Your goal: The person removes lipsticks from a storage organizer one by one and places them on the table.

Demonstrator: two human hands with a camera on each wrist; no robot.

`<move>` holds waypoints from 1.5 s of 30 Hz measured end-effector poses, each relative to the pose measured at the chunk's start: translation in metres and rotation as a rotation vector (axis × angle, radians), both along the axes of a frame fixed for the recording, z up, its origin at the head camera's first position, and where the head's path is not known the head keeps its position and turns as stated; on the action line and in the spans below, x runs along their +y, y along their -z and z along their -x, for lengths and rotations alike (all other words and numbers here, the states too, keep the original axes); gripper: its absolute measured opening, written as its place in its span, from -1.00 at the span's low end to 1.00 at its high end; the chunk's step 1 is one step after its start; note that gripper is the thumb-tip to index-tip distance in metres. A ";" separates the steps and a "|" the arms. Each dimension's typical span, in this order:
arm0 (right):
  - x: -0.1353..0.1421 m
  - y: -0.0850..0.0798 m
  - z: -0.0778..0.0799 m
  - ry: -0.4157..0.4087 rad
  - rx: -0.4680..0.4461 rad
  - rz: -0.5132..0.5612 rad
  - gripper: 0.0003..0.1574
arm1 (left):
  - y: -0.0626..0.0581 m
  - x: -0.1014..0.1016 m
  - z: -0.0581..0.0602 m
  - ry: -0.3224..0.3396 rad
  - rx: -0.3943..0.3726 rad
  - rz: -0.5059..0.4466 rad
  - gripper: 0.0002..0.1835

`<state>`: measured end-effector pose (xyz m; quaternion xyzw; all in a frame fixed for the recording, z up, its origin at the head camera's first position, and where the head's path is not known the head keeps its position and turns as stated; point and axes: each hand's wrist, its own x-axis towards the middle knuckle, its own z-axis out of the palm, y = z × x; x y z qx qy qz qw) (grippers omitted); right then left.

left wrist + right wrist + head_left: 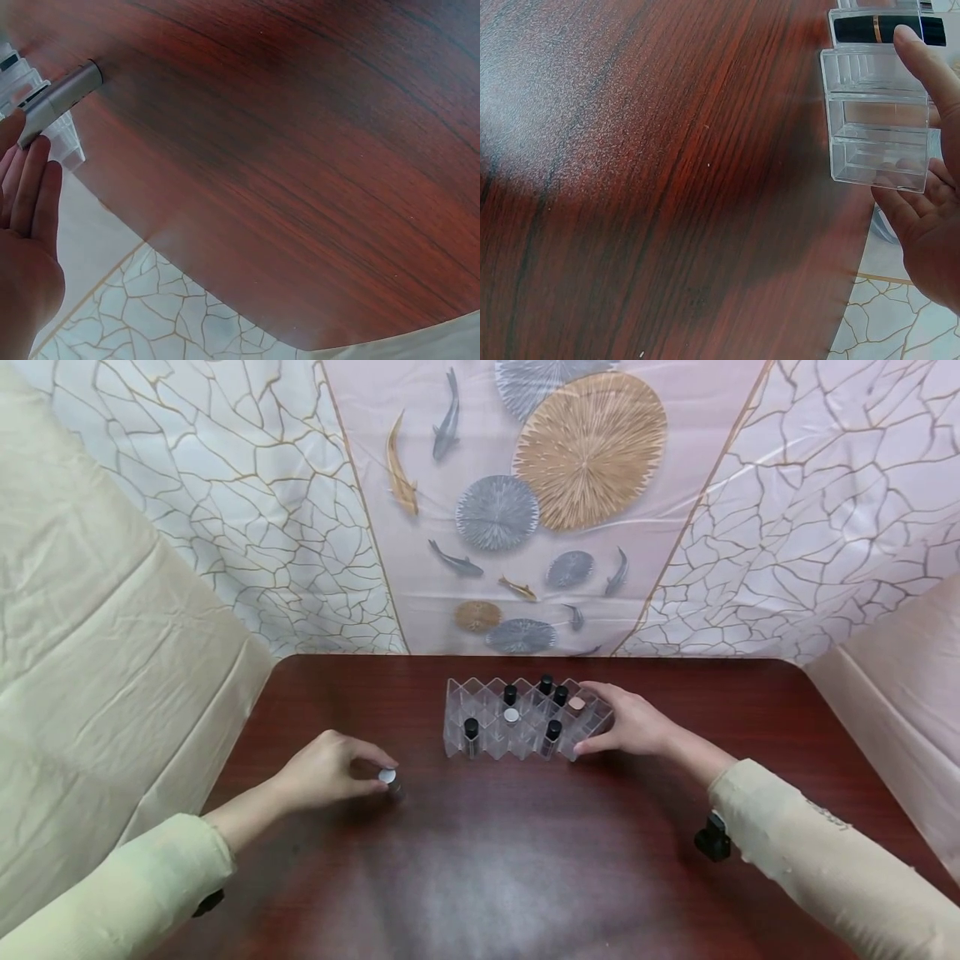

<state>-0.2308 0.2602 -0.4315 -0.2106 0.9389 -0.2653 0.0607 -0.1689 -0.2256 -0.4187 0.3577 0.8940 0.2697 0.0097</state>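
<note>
My left hand (pixel 326 770) pinches a silver lipstick tube (pixel 387 776) by its upper end, with thumb and fingertips. The left wrist view shows the silver lipstick tube (pixel 64 96) from the side. To its right stands a clear lipstick holder (pixel 495 741) with zigzag compartments. Several lipsticks stand in it, most with black tops, one white-topped lipstick (pixel 511 716) and one pinkish lipstick (pixel 576 703). My right hand (pixel 636 723) grips the holder's right end, thumb in front and fingers behind. In the right wrist view its thumb lies by a black lipstick (pixel 855 30) with a gold band.
The dark red wooden table (pixel 480 860) stretches in front of the holder and to both sides. A patterned cloth backdrop (pixel 495 593) rises at the table's far edge. Beige cloth panels (pixel 112 610) flank it left and right.
</note>
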 end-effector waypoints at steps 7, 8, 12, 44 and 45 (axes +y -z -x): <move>0.000 -0.001 -0.001 -0.006 0.013 0.013 0.37 | 0.000 0.001 0.003 0.013 0.024 0.025 -0.73; 0.000 -0.001 -0.001 -0.008 0.015 0.016 0.37 | -0.001 0.001 0.003 0.013 0.027 0.030 -0.73; 0.000 -0.002 -0.001 -0.009 0.014 0.016 0.37 | -0.003 0.000 0.003 0.017 0.026 0.045 -0.69; 0.000 -0.002 -0.001 -0.014 0.005 0.017 0.37 | -0.050 0.048 0.050 0.099 0.143 0.078 -0.47; -0.001 -0.001 -0.001 -0.015 0.006 0.018 0.37 | -0.049 0.051 0.051 0.104 0.145 0.083 -0.47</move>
